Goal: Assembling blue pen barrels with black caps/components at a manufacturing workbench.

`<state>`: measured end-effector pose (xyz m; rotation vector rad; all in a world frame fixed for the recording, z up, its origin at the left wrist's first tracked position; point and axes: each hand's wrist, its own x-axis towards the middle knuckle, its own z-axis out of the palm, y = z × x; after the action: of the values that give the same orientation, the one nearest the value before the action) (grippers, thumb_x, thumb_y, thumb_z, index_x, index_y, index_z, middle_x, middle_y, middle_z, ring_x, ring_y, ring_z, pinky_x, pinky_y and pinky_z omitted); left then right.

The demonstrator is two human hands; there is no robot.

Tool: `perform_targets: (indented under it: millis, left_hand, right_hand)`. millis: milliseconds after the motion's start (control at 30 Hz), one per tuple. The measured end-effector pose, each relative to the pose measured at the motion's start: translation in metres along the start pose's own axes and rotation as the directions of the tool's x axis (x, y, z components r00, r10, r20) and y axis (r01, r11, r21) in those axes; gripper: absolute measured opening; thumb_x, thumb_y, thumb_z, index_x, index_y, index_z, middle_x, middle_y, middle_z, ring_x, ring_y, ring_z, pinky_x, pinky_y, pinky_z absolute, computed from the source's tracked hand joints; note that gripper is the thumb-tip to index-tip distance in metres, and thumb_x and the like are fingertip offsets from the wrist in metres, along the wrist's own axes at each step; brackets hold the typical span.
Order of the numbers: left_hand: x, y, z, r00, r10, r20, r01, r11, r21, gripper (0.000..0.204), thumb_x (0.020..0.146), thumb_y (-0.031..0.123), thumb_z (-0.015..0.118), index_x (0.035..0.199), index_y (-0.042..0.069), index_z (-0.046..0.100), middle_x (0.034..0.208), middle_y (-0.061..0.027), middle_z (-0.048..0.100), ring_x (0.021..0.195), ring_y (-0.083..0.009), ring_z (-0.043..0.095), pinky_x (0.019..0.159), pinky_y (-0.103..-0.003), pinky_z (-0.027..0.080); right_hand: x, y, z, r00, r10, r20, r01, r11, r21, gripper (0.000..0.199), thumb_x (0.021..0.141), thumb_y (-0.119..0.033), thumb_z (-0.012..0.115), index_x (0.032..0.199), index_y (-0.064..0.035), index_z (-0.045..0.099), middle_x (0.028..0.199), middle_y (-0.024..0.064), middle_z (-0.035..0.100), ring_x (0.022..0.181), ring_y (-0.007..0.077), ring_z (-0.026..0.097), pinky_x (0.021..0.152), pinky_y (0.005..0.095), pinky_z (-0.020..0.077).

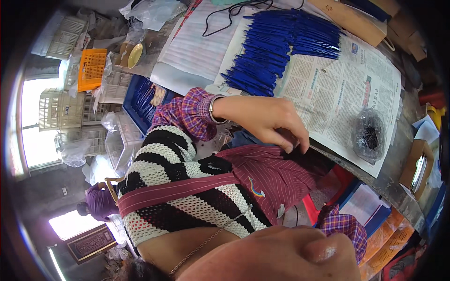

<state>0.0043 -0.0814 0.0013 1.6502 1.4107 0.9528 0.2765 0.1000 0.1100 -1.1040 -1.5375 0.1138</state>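
Observation:
My left hand [276,122], with a bangle at its wrist, hangs palm-down over the table's near edge. Thumb and fingers are curled toward each other; whatever they may hold is hidden. Beyond it, rows of slim, pointed, glossy blue pieces [262,51] lie close together on newspaper [323,89]. To the hand's right, a clear plastic bag [362,152] with thin dark pieces inside sits on the newspaper. Of my right arm only the plaid cuff [344,229] shows at the lower right; my right hand is out of sight.
A blue crate [132,105] with more blue pieces stands left of the table. Stacked pale crates [56,110] and an orange basket [92,70] are farther left. A cardboard box [417,168] is at right, a black cable [229,11] at the far side. Another person [101,202] sits at lower left.

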Motion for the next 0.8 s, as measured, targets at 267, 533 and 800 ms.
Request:
perform_targets:
  millis: [267,533,800]
  left_hand:
    - [0.036,0.011,-0.003,0.986,0.012,0.164,-0.043,0.981,0.188,0.024,0.081,0.010,0.065,0.104,0.004,0.062,0.089,-0.0113,0.065,0.083,-0.0315,0.062,0.070,-0.040,0.049]
    - [0.098,-0.002,-0.010,0.989,0.072,0.126,-0.114,0.925,0.362,0.022,0.077,0.009,0.066,0.098,0.003,0.063,0.086,-0.0138,0.064,0.081,-0.0334,0.062,0.070,-0.042,0.049]
    - [0.174,-0.068,0.000,0.996,0.089,0.027,-0.085,0.747,0.660,0.023,0.075,0.010,0.066,0.098,0.005,0.067,0.086,-0.0114,0.065,0.081,-0.0315,0.063,0.073,-0.041,0.051]
  right_hand:
    - [-0.003,0.035,0.010,0.986,0.150,0.073,-0.166,0.938,0.304,0.057,0.088,-0.015,0.050,0.137,0.0089,0.035,0.141,0.0172,0.040,0.129,0.0242,0.038,0.102,0.0311,0.0335]
    - [-0.013,0.064,-0.002,0.947,0.273,0.169,-0.321,0.798,0.511,0.061,0.082,-0.010,0.055,0.136,0.0098,0.035,0.141,0.0194,0.039,0.128,0.0291,0.038,0.098,0.0350,0.0376]
    - [-0.023,0.074,-0.003,0.898,0.327,0.293,-0.434,0.562,0.704,0.066,0.076,-0.004,0.060,0.135,0.0107,0.035,0.140,0.0216,0.038,0.126,0.0340,0.038,0.094,0.0388,0.0417]
